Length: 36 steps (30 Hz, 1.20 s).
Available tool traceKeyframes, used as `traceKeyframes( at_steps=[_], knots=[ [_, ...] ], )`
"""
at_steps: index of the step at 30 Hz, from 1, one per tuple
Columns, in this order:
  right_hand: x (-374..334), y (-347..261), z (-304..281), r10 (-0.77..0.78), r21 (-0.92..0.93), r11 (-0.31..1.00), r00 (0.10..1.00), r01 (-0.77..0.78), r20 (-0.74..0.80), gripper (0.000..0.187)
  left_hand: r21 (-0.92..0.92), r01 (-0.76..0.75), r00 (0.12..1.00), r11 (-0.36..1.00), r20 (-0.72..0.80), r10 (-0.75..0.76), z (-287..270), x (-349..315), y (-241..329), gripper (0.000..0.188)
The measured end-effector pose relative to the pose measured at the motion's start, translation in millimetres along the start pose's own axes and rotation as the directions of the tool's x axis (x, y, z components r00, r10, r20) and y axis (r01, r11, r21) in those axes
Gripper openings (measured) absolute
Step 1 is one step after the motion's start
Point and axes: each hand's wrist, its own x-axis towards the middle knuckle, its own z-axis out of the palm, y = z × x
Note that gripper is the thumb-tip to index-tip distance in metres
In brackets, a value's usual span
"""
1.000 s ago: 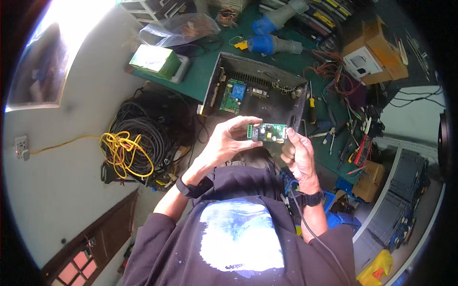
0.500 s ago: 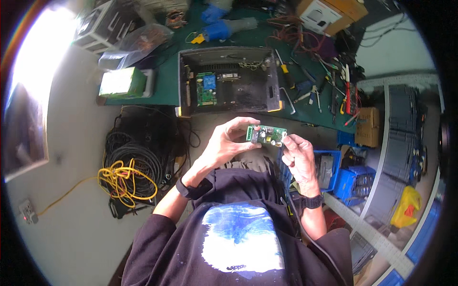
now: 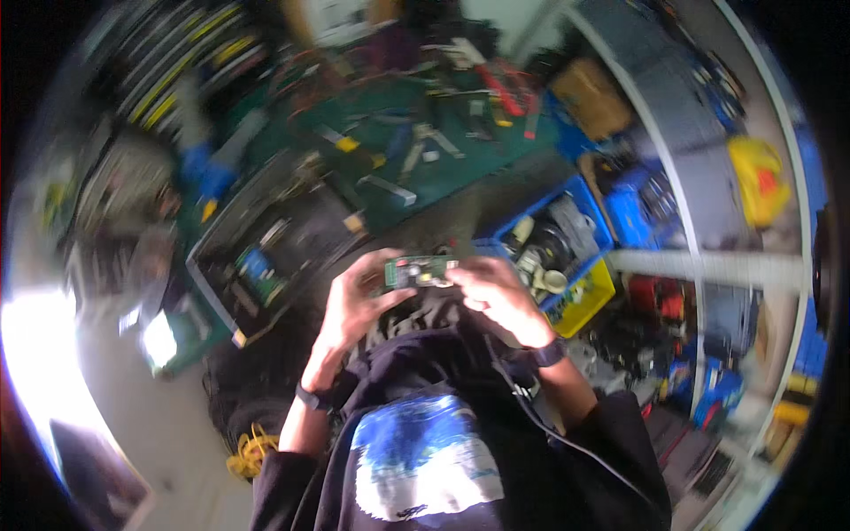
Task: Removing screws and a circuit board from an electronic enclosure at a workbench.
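A small green circuit board [image 3: 418, 272] with several mounted components is held up in front of my torso. My left hand [image 3: 351, 303] grips its left end between thumb and fingers. At the other end, my right hand [image 3: 503, 299] pinches the board's edge near a pale connector; some of its fingers are smeared by motion. Beyond and left of my hands, an open black case [image 3: 314, 217] sits at the edge of the green bench [image 3: 478, 164]. Inside the case lies another green board with a blue part [image 3: 258, 265].
Hand tools, among them yellow-handled screwdrivers [image 3: 345, 143], lie across the bench. To the right are a blue crate [image 3: 605, 219] of parts, a yellow bin [image 3: 595, 299] and metal shelving [image 3: 670, 159]. Coiled yellow cable [image 3: 252, 451] lies at lower left.
My view has turned to the right, so the bench and case appear rotated and shifted left, and the crate and bins show more. Both hands keep hold of the circuit board.
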Motion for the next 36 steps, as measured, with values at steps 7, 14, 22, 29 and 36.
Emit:
traceKeyframes(
  at_steps=[7, 14, 22, 29, 36],
  knots=[
    [-7.9, 26.9, -115.4, -0.152, 0.249, 0.940, 0.940, 0.232, -0.304, 0.020, 0.223, 0.013, 0.999, 0.975, 0.045, -0.024, 34.4, 65.8, -15.7, 0.063],
    [-29.2, 93.8, -239.9, 0.145, 0.462, 0.767, 0.580, 0.446, -0.802, 0.038, 0.381, 0.046, 0.973, 0.924, 0.190, -0.127, 64.6, 132.3, -17.0, 0.038],
    [-57.6, 268.7, -316.7, 0.065, 0.094, 0.757, 0.069, 0.646, -0.996, 0.041, 0.529, 0.018, 0.919, 0.848, 0.326, -0.223, 112.5, 186.2, 3.0, 0.031],
    [-142.7, 289.3, -398.0, 0.306, 0.230, 0.663, 0.022, 0.713, -0.952, 0.055, 0.541, -0.034, 0.904, 0.840, 0.374, -0.205, 136.0, 204.5, 21.2, 0.031],
    [-148.7, 310.3, -444.3, 0.568, 0.484, 0.580, 0.101, 0.655, -0.817, 0.056, 0.539, -0.014, 0.934, 0.842, 0.308, -0.181, 125.8, 193.1, 19.9, 0.030]
  ],
)
